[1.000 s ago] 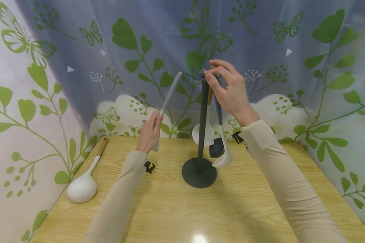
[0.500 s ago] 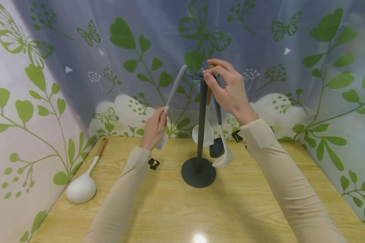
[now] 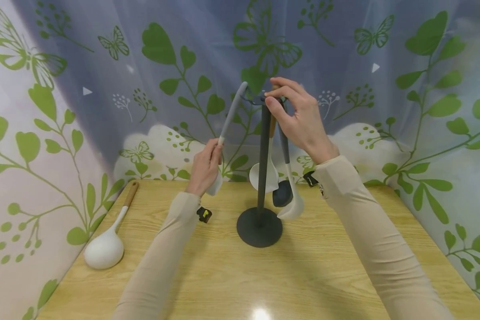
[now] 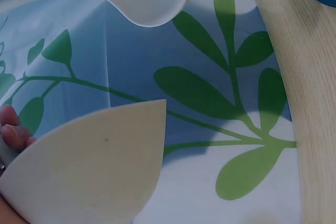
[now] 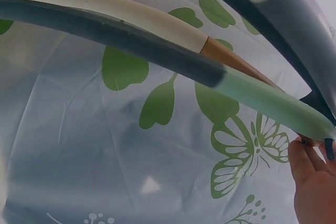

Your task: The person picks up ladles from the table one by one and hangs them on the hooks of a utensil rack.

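Note:
My left hand (image 3: 205, 168) grips a spatula by its neck, with the grey handle (image 3: 233, 113) pointing up and its end at the hooks of a dark utensil stand (image 3: 262, 169). Below the hand is the spatula's pale flat blade (image 4: 94, 166), large in the left wrist view. My right hand (image 3: 298, 115) holds the top of the stand between thumb and fingers. Beneath it hang a white ladle (image 3: 293, 206) with a grey handle, a white-headed utensil (image 3: 256, 177) with a wooden handle, and a dark-headed utensil (image 3: 282, 194). Whether the spatula's handle hole is on a hook cannot be seen.
A white ladle (image 3: 105, 250) with a wooden handle lies on the left of the wooden table (image 3: 224, 284). The stand's round base (image 3: 259, 233) rests mid-table. A patterned curtain (image 3: 192, 44) rises behind the table and at both sides.
My left hand has moved right and slightly up, bringing the spatula's handle end from left of the stand to its hooks. The right hand keeps its place on the stand's top.

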### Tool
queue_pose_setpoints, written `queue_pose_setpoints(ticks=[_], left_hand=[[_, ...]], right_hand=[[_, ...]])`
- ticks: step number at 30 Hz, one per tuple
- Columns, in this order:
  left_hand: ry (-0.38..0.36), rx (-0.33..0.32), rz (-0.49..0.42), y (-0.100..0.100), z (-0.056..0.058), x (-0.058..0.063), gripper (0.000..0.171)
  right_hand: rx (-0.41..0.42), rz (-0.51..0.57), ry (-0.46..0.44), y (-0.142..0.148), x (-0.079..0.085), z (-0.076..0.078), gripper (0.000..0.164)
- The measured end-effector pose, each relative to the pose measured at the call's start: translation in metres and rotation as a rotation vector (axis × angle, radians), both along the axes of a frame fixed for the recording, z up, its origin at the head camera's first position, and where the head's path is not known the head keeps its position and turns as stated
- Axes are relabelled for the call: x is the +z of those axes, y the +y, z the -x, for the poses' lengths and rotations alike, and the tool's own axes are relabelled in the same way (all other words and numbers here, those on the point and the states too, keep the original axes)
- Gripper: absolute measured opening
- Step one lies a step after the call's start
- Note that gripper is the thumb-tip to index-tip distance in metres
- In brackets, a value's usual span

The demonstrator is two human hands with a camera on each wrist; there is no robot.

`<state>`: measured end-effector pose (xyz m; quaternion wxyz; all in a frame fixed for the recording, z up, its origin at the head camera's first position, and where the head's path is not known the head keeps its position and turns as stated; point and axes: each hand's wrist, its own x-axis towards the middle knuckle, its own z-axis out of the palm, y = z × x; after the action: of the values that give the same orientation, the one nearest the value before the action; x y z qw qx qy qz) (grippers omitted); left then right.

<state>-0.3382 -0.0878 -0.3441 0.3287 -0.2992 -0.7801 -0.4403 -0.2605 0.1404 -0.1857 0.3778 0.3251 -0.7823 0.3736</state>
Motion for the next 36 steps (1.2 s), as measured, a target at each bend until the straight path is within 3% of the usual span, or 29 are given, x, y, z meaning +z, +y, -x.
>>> queue_pose_setpoints(ticks=[5, 19, 36], left_hand=[[-0.004, 0.011, 0.027, 0.0004, 0.0, 0.0017, 0.023], [-0.035, -0.023, 0.127, -0.0007, -0.0015, -0.0011, 0.022], [-0.044, -0.063, 0.122, 0.0014, -0.0019, -0.0055, 0.021]], right_hand=[[0.002, 0.002, -0.004, -0.0032, 0.0036, -0.0092, 0.024], [-0.003, 0.018, -0.02, -0.0034, 0.0024, -0.0089, 0.024], [0.001, 0.023, -0.006, -0.0037, 0.0016, -0.0095, 0.024]])
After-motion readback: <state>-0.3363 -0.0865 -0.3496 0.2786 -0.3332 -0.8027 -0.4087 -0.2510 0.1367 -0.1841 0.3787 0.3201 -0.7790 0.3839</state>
